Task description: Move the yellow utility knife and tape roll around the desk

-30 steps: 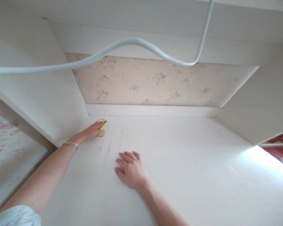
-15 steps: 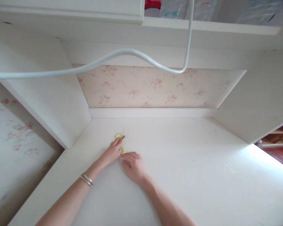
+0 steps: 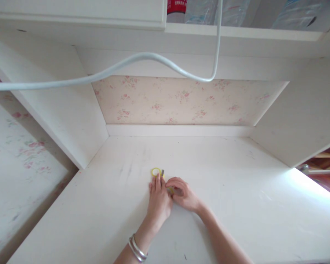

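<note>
A white cable (image 3: 154,58) sags across my view from the left edge, rises to a hump and then climbs straight up past the upper shelf (image 3: 236,31), well above my hands and touching nothing on the desk. On that shelf I can make out a red-labelled container (image 3: 176,5) and some clear plastic wrapping (image 3: 225,9), cut off at the top. The back of the nook is floral wallpaper (image 3: 181,101), with white side panels (image 3: 57,110) closing it in left and right. The white desktop (image 3: 236,190) under my hands bears faint grey smudges. Nothing stands between my hands and the small yellow-handled scissors (image 3: 157,172), which lie flat near the middle of the desk, one yellow loop showing just beyond my fingertips and a dark bit of metal beside it. My left hand (image 3: 160,198), with silver bangles (image 3: 137,249) at the wrist, lies palm-down with fingers stretched out and pressed on the scissors, not curled round them. My right hand (image 3: 184,194) is curled close against it from the right, fingertips bent onto the second yellow loop; whether they truly pinch it I cannot tell, since my left hand covers that part.
</note>
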